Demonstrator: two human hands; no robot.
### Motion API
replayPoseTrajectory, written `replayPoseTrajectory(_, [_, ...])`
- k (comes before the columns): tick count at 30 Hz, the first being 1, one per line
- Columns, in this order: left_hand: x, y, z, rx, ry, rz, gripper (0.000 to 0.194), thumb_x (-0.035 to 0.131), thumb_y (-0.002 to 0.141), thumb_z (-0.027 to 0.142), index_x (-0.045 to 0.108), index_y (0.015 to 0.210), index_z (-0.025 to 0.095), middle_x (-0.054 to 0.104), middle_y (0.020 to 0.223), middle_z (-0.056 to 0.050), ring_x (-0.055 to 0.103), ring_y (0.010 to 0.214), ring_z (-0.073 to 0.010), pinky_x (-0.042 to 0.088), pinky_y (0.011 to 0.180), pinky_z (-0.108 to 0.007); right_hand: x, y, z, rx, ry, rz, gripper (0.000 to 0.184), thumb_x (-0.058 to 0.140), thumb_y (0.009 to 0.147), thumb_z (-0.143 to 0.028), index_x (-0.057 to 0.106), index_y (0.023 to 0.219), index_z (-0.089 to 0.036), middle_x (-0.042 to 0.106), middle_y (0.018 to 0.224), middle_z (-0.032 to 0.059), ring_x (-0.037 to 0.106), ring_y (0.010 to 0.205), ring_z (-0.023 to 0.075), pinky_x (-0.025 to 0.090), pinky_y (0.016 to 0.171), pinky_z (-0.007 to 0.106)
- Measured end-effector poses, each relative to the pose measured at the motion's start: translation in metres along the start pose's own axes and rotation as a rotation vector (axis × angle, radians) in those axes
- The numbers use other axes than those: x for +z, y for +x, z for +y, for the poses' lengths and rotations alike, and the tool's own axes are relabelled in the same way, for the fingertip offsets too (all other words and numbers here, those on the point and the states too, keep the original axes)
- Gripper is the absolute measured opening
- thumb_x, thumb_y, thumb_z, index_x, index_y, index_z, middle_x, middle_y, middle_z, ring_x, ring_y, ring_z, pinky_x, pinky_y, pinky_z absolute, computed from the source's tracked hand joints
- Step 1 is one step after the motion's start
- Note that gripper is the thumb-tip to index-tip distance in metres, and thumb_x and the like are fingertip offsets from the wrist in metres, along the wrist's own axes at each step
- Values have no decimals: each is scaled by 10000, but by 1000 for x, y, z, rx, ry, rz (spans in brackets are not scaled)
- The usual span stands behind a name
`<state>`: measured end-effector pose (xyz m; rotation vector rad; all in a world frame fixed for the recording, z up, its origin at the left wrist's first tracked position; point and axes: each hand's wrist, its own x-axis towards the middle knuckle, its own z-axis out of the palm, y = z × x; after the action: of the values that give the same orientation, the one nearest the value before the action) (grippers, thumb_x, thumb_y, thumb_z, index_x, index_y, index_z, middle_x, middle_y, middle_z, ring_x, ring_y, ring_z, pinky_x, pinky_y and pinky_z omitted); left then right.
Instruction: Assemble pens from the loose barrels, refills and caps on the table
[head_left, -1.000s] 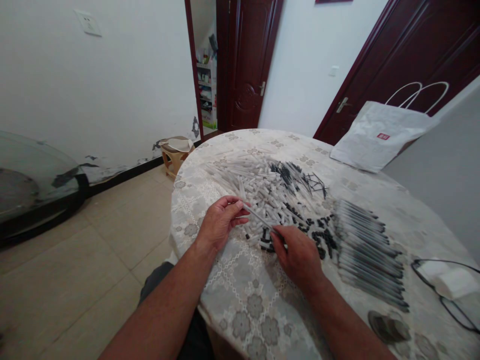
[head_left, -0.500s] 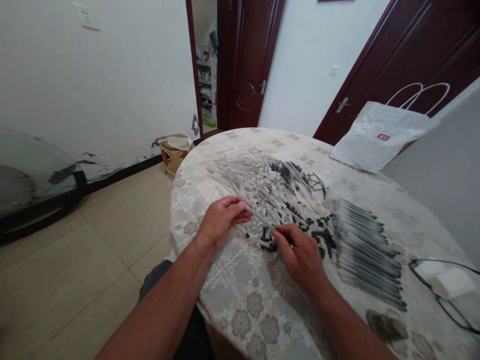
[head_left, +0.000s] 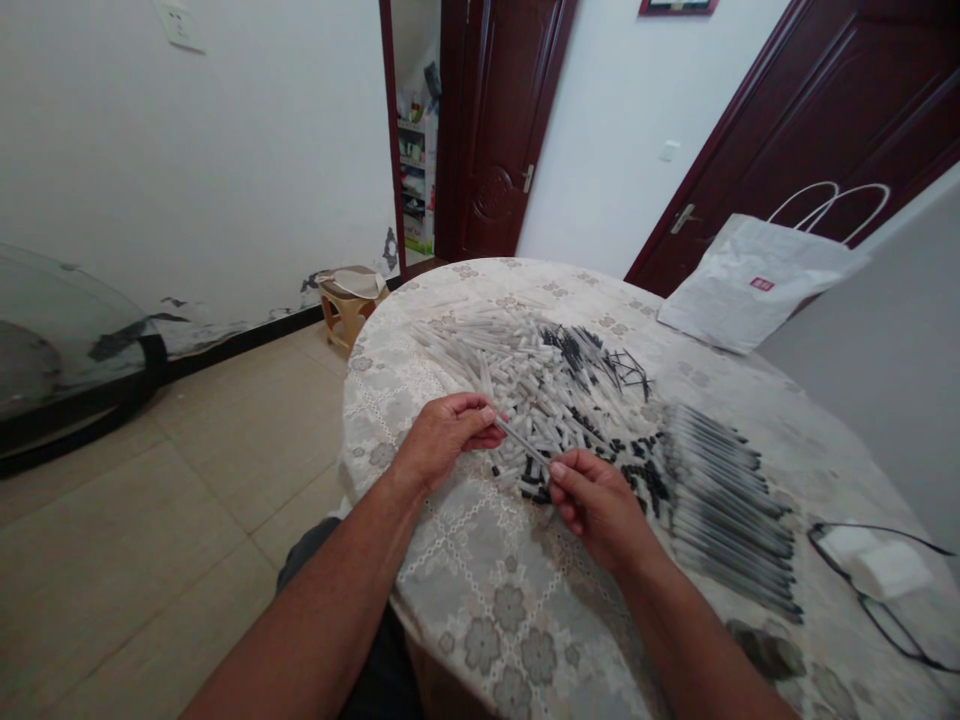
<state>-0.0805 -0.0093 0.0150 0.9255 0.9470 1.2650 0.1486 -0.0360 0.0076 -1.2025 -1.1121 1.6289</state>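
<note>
Between my two hands is a slim, translucent pen [head_left: 523,441], slanting down to the right above the table. My left hand [head_left: 459,428] pinches its upper left end between thumb and fingers. The lower right end is gripped by my right hand [head_left: 589,492], whose fingertips hide the tip. Just beyond the hands spreads a pile of whitish plastic tubes and short sleeves [head_left: 517,370]. Small black pieces [head_left: 645,475] lie beside my right hand, and thin black rods [head_left: 574,350] sit at the back of the pile. To the right, similar pens with dark ends [head_left: 731,510] lie in a row.
A patterned cloth covers the round table [head_left: 510,620]. Glasses [head_left: 862,590] and a white block-like thing [head_left: 889,568] are at the right edge, near a blurred dark object [head_left: 765,648]. A white paper bag [head_left: 757,285] stands at the back right. A stool [head_left: 349,310] is beyond the left edge.
My right hand has shifted slightly and turned, its fingers now curled more under the pen's lower end. The left hand keeps its pinch. The view has tilted a little.
</note>
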Motion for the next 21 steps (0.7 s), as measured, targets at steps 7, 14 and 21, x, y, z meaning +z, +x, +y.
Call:
replayPoseTrajectory(7, [2, 0, 2, -5, -19, -8, 257, 780, 803, 339, 711, 941, 134, 759, 972, -103, 723, 800, -182, 617, 803, -361, 5, 0, -4, 155, 210, -20, 454, 894, 656, -431, 528, 770, -188, 551, 573, -68, 381, 382, 27, 224, 301, 114])
replayPoseTrajectory(14, [3, 0, 1, 18, 47, 10, 268, 774, 802, 350, 695, 939, 134, 766, 988, -118, 731, 814, -195, 616, 826, -370, 1, 2, -4, 251, 224, -99, 441, 858, 700, -431, 491, 795, -207, 522, 578, -84, 321, 378, 21, 183, 314, 127])
replayPoseTrajectory(21, [14, -3, -4, 6, 51, 20, 294, 790, 789, 364, 669, 975, 171, 771, 1056, -97, 744, 867, -199, 607, 877, -376, -2, -1, -12, -181, -436, -9, 175, 601, 926, -376, 597, 895, -204, 611, 663, -37, 515, 522, 104, 393, 501, 218])
